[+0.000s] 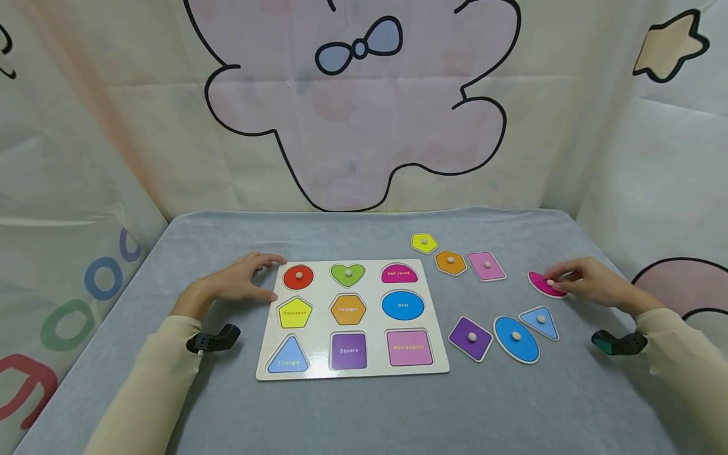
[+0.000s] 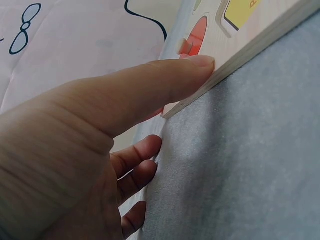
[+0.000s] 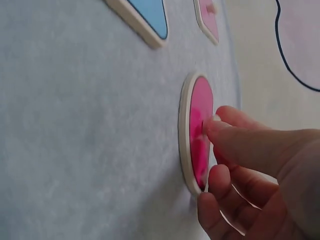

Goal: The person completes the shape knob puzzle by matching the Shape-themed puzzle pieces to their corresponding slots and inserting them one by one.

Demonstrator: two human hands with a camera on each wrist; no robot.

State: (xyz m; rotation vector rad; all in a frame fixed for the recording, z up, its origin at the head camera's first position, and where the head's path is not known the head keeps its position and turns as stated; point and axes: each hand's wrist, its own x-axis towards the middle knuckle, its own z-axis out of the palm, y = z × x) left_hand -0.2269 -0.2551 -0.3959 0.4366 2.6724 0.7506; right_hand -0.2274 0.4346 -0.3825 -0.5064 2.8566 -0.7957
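My right hand [image 1: 594, 284] pinches the small knob of a magenta half-round puzzle piece [image 3: 200, 135] between thumb and forefinger, the other fingers loosely bent beside it. That piece is at the right part of the table. On the left, my left hand [image 1: 241, 278] touches the upper left corner of a white wooden puzzle board [image 1: 321, 354]. Its thumb [image 2: 195, 70] rests on the board's edge by the red circle piece [image 1: 298, 277], with the other fingers loosely spread past the corner. A green heart piece [image 1: 347, 272] also sits in the board.
Between board and right hand lie a yellow pentagon [image 1: 423, 242], an orange hexagon [image 1: 449, 264], a pink rectangle [image 1: 489, 265], a purple square [image 1: 469, 347], a blue oval [image 1: 517, 351] and a blue triangle [image 1: 543, 328]. Grey cloth [image 1: 364, 417] covers the table; printed curtains [image 1: 364, 107] stand behind.
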